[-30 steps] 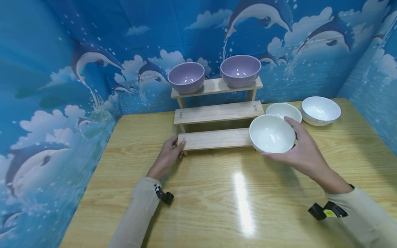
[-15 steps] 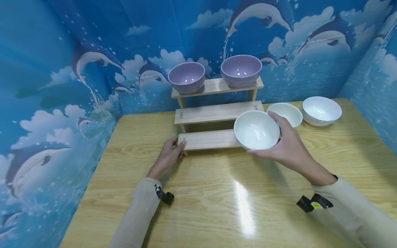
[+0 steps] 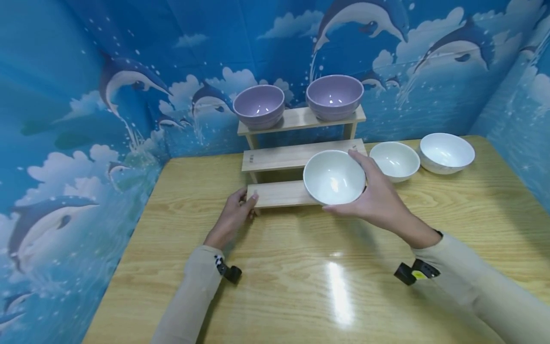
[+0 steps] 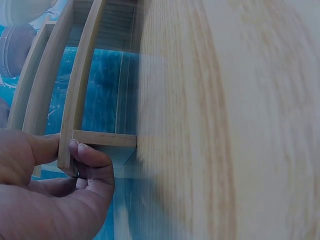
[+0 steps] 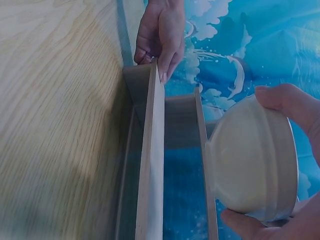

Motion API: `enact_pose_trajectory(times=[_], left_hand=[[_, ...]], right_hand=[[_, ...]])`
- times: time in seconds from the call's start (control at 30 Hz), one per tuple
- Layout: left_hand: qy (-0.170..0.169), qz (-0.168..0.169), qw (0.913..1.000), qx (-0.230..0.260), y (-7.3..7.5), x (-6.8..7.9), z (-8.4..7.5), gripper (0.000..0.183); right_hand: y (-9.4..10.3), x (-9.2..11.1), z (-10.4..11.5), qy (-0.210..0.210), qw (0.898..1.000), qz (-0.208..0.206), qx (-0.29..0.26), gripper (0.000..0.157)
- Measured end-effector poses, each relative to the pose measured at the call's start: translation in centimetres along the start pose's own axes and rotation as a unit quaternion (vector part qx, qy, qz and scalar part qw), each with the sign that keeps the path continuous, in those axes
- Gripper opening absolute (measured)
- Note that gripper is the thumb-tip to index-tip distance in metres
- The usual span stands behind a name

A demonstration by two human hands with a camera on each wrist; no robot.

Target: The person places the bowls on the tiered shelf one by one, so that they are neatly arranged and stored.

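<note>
In the head view my right hand (image 3: 374,196) grips a white bowl (image 3: 334,177) by its right side, tilted toward me, in front of the lower tiers of a wooden three-step rack (image 3: 279,194). The right wrist view shows that bowl (image 5: 255,160) from the side, thumb and fingers on its wall, its foot beside a shelf edge. My left hand (image 3: 233,212) pinches the left end of the rack's lowest shelf. From the left wrist, the thumb and curled fingers (image 4: 92,167) are seen around that shelf's end. Two purple bowls (image 3: 259,107) stand on the top tier.
Two more white bowls, a nearer one (image 3: 395,161) and a farther one (image 3: 447,153), stand on the wooden table (image 3: 283,286) right of the rack. A blue dolphin-print curtain (image 3: 206,57) hangs behind and along both sides.
My right hand has carried the white bowl leftward and slightly up, from the rack's right end to before its lower tiers. My left hand keeps its place on the shelf end.
</note>
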State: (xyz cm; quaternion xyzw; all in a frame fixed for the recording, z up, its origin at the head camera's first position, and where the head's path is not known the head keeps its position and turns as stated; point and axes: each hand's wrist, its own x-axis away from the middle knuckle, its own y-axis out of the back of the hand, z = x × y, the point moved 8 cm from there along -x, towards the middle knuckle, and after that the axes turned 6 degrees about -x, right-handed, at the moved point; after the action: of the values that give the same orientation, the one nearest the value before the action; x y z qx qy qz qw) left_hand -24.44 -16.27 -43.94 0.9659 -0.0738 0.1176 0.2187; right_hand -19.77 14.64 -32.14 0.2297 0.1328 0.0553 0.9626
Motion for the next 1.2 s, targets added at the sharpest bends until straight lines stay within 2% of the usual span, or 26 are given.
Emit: enact_pose_trajectory(times=[0.17, 0.43, 0.73, 1.2], left_hand=[[0.003, 0.001, 1.0, 0.0, 0.0, -0.1, 0.1, 0.041], [0.008, -0.004, 1.0, -0.002, -0.1, -0.1, 0.1, 0.042], [0.019, -0.012, 0.9997, -0.003, 0.0, -0.1, 0.1, 0.045], [0.032, -0.012, 0.9994, -0.004, -0.1, -0.3, 0.3, 0.048]], right_hand=[[-0.9, -0.8, 0.6, 0.009, 1.0, 0.005, 0.006, 0.121], [-2.4, -2.1, 1.1, 0.025, 0.999, 0.012, -0.019, 0.119], [-3.8, -2.7, 2.0, 0.028, 0.999, 0.02, -0.026, 0.121], [-5.9, -3.9, 3.1, 0.066, 0.996, 0.03, -0.06, 0.118]])
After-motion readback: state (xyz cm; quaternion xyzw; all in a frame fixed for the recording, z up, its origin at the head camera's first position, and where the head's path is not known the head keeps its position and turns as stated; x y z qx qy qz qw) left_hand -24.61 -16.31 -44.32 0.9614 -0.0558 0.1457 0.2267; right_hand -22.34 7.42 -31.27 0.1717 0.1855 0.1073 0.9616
